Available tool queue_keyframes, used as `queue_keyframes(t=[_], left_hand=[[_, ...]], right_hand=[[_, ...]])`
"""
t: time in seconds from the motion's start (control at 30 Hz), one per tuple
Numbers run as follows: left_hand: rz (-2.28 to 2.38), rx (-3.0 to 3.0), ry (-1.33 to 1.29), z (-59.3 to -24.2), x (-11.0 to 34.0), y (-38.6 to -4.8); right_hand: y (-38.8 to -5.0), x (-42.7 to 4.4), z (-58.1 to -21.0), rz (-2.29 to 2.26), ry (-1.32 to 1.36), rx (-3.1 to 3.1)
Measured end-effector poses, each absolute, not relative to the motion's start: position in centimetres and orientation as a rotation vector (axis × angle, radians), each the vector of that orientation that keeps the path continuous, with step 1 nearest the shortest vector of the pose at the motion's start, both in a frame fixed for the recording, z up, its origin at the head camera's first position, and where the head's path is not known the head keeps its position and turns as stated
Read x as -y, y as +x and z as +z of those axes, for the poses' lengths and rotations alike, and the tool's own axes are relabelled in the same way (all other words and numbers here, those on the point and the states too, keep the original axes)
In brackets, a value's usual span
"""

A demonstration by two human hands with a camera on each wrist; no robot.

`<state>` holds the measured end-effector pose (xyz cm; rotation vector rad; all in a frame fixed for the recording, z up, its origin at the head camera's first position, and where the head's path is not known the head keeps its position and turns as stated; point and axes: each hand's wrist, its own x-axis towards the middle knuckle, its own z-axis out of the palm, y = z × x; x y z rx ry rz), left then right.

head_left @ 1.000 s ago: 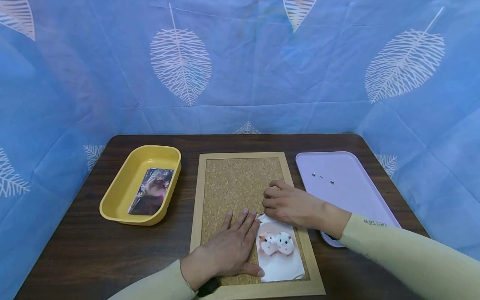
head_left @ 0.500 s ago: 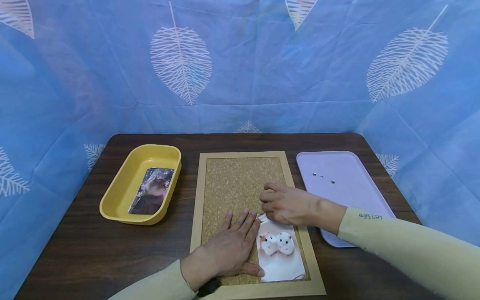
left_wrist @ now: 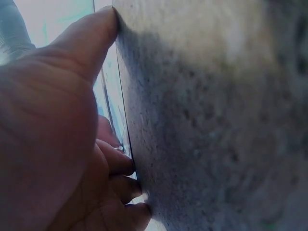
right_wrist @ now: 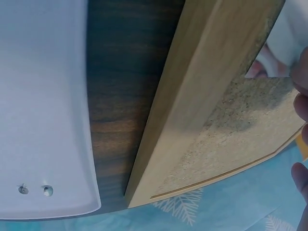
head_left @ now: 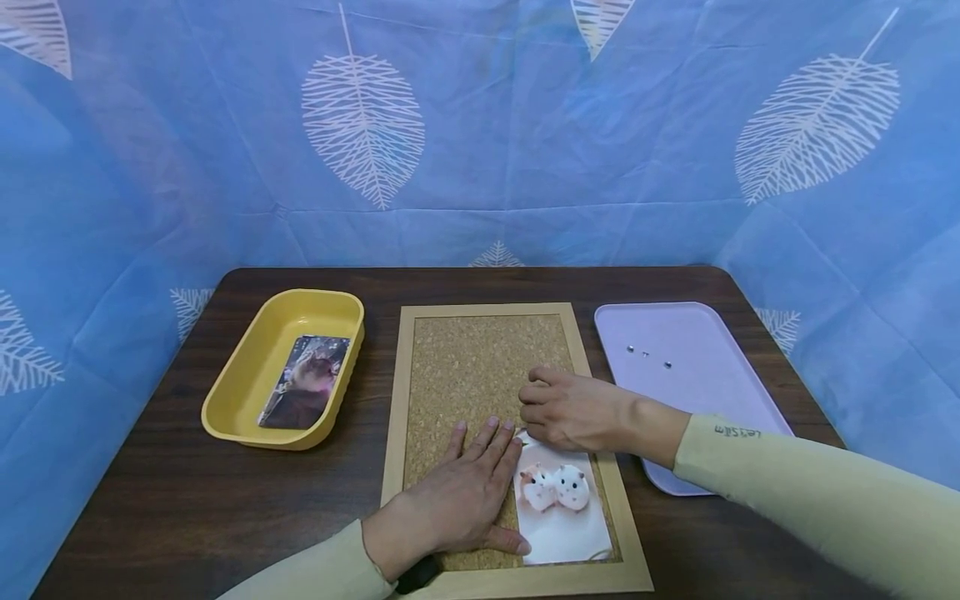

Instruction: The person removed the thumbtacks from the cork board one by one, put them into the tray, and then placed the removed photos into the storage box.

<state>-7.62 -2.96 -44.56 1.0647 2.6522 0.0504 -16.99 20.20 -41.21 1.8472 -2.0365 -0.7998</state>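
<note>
A photo of two white-and-orange hamsters [head_left: 558, 533] lies on the lower right of a wood-framed corkboard [head_left: 487, 358]. My left hand [head_left: 463, 504] rests spread on the cork, its thumb and fingertips at the photo's left side. In the left wrist view, that hand [left_wrist: 48, 125] is seen close beside the speckled cork. At the photo's top edge is my right hand [head_left: 573, 410], fingers curled and knuckles up. Its fingertips are hidden in the head view. The right wrist view catches only parts of its fingers near the photo corner [right_wrist: 262, 67], so anything pinched there cannot be seen.
A lilac tray [head_left: 712, 333] at the right holds several small metal thumbtacks [head_left: 667, 364]. On the left stands a yellow bin [head_left: 232, 400] with dark printed photos [head_left: 303, 387] inside. A blue leaf-patterned cloth [head_left: 465, 142] hangs behind the dark wooden table [head_left: 157, 483].
The right hand has shifted slightly left along the photo's top edge, and its forearm has moved a little. The left hand and photo stay in place.
</note>
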Motion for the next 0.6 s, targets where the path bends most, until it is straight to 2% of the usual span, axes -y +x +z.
queue_keyframes(t=[0.6], left_hand=[[0.03, -2.66, 1.063, -44.51, 2.89, -7.62]], right_hand=[[-17.17, -20.13, -41.04, -0.72, 1.876, 2.052]])
